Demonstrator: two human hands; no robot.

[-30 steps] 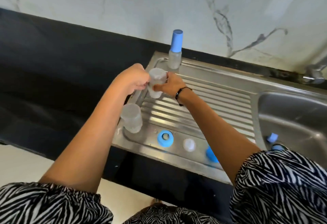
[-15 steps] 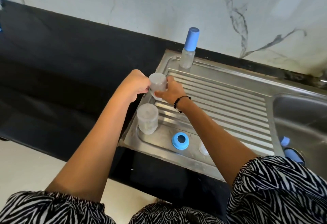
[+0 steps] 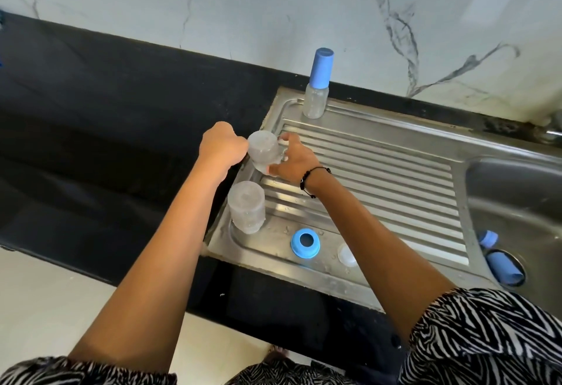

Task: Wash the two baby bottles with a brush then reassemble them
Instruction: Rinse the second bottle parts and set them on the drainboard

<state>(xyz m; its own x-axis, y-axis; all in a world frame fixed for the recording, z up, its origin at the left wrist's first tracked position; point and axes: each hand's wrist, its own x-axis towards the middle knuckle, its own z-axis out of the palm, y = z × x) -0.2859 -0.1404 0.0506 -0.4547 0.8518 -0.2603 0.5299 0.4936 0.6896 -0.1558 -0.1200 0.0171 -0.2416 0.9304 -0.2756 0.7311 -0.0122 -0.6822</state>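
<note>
A clear baby bottle body [image 3: 264, 149] is upside down at the far left edge of the steel drainboard [image 3: 380, 177]. My right hand [image 3: 292, 158] grips it with thumb and fingers spread round its right side. My left hand [image 3: 223, 144] is curled against its left side, its fingertips hidden. A second clear bottle body [image 3: 246, 206] stands upside down just nearer to me, untouched. A blue screw ring [image 3: 305, 254] and a clear teat [image 3: 345, 255] lie on the drainboard's front rim; my right forearm partly covers the teat.
A small clear bottle with a tall blue cap [image 3: 317, 80] stands at the drainboard's back left corner. The sink basin [image 3: 517, 190] at the right holds two blue pieces [image 3: 503, 269] near the drain. Black counter [image 3: 121, 129] stretches left; a marble wall is behind.
Both hands stay on the same bottle at the drainboard's left edge. My right hand's fingers have spread wider round it. The view has shifted left, so the sink sits further right.
</note>
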